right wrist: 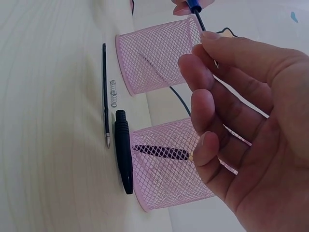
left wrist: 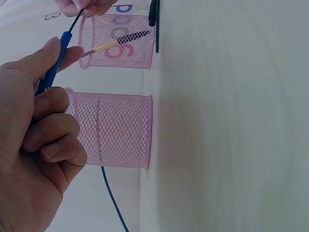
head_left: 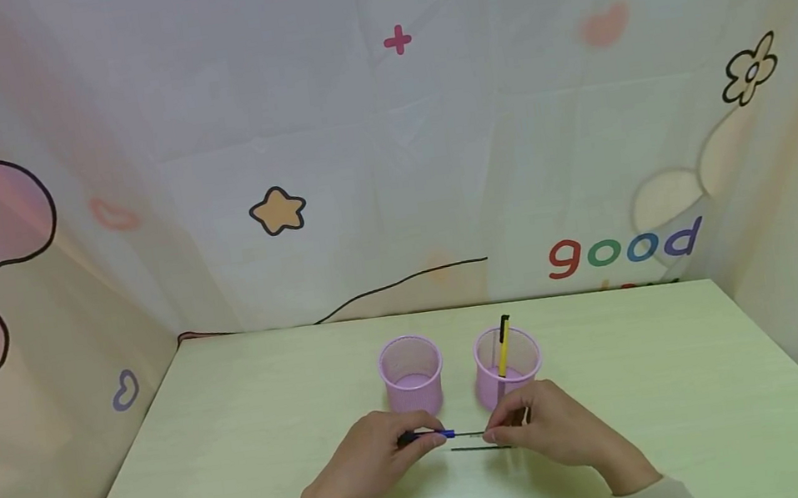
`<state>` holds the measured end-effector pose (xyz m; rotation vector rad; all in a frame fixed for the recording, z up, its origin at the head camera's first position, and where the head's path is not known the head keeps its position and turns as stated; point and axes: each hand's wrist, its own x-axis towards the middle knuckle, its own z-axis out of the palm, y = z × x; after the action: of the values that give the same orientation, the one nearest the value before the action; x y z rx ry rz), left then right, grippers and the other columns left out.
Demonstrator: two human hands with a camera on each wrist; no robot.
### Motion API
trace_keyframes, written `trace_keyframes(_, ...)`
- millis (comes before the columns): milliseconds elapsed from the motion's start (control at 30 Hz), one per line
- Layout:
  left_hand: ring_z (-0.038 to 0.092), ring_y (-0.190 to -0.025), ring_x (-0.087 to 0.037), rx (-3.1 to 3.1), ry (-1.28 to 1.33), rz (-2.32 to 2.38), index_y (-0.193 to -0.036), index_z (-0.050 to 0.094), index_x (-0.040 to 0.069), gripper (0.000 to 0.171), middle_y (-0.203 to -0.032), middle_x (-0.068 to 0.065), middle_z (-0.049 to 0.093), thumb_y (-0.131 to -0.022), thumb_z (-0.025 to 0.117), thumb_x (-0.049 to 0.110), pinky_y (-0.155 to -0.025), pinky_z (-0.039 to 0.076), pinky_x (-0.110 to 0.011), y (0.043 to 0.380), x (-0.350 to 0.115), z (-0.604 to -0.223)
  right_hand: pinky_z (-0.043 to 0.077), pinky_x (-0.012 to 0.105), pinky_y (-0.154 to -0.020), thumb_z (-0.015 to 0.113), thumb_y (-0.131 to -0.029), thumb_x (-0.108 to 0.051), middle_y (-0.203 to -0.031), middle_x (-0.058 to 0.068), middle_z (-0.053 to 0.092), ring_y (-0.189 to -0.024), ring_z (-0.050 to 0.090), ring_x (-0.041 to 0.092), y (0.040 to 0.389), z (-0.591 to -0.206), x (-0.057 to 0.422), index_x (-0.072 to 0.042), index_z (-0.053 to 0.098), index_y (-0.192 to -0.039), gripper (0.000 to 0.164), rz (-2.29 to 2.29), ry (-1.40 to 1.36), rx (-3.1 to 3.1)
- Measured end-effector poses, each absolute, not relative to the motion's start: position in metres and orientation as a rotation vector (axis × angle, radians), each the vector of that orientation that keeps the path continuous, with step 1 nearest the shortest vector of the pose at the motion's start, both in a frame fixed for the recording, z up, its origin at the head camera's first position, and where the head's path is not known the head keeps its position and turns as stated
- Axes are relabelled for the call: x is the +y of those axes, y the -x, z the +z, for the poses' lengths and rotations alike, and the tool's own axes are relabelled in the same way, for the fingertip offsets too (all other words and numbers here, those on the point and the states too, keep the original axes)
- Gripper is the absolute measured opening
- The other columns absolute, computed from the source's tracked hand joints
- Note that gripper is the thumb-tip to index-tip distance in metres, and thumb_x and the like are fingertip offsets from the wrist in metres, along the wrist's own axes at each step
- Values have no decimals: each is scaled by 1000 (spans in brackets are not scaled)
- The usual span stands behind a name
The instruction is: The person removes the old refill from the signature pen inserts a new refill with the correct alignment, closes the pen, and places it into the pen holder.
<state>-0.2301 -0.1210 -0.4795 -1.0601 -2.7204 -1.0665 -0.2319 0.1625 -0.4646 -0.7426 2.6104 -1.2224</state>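
Short of the surface's far edge [head_left: 267, 339], we'd pinch the probably light, flexible refill [right wrist: 200, 21] near its end, like the right hand [head_left: 543, 425], the left hand [head_left: 386, 452] gripping the barrel [left wrist: 58, 62].

We're getting soft, diffuse light with faint, fuzzy-edged shadows near us on the table [head_left: 659, 383], while the far backdrop [head_left: 369, 135] looks kinda grey and dim.

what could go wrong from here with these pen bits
The small silver coiled spring lies loose on the pale tabletop and could roll away if the right hand brushes it. The thin black silver-tipped refill beside it might get mixed up with the slim dark refill poking from the blue pen barrel in the left hand.
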Motion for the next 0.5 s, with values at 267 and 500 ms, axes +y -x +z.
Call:
trace_keyframes(267,50,-67,5,-2725,1060,-1059,-102,66,43,16,-80,19,65,-96,54,52,-61,44,-16,231,-120,-481,44,23,-56,75,-86,-34,-73,-13,69,-65,52,5,231,-464,162,-30,75,-82,6,-1250,756,2596)
trace_keyframes(500,50,-66,5,-2743,1056,-1050,-102,66,43,17,-78,22,61,-96,53,53,-61,44,-16,231,-120,-481,45,23,-58,76,-85,-36,-73,-14,68,-66,53,5,231,-465,160,-32,75,-82,4,-1253,795,2591)
